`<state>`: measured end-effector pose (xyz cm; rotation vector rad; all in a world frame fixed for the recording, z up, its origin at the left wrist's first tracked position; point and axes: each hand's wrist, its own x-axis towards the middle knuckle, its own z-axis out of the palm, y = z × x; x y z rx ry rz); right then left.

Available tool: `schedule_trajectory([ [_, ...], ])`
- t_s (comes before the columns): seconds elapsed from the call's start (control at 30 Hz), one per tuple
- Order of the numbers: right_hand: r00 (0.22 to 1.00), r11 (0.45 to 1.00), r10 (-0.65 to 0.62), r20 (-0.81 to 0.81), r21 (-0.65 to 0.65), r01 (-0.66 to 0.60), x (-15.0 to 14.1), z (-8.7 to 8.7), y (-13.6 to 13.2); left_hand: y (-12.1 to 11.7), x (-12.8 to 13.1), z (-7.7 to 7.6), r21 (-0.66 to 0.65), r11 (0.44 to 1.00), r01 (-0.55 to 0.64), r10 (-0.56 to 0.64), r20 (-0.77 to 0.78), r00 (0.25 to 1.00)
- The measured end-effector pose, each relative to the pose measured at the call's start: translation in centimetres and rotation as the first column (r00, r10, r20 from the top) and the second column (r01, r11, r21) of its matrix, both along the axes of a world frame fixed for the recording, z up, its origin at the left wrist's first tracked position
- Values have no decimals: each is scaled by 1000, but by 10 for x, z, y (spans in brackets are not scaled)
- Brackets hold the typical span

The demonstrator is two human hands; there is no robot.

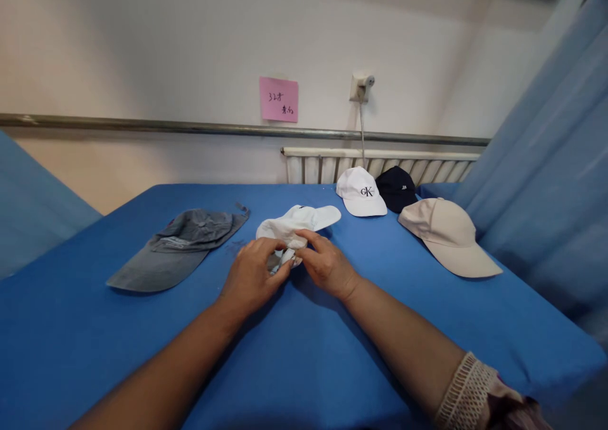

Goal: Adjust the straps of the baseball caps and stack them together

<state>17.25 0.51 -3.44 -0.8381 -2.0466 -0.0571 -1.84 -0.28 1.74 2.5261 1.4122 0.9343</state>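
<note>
A big blue table holds a gray baseball cap on the left and a beige baseball cap on the right. Between them, near the middle, is a pale baseball cap. The left hand and the right hand both pinch its back edge with bent fingers, by a little white strap.

Above the metal rail, the pale wall carries a pink note and a plugged socket; below the rail sits a white radiator
</note>
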Motion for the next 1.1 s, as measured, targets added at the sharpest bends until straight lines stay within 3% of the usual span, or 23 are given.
schedule_trajectory([
  [0.13,1000,1000,16,4,-8,-16,0,2,-1,-3,0,4,-64,998,-20,19,-23,1000],
  [0.3,1000,1000,15,-1,-18,-15,1,2,-2,-2,-1,4,-102,994,41,-40,19,999],
  [0.53,1000,1000,23,6,-14,-23,0,2,-2,-1,-2,4,-87,996,24,-23,10,1000],
  [0.77,998,1000,-16,61,12,16,-1,-2,0,4,-4,2,-81,991,110,-109,14,994],
  [0.97,998,999,5,70,41,-8,-3,-2,0,5,-3,6,-65,992,106,-111,-74,991],
  [1.1,999,999,-5,49,50,2,-2,-3,1,4,-3,6,-139,988,68,-70,-10,997],
])
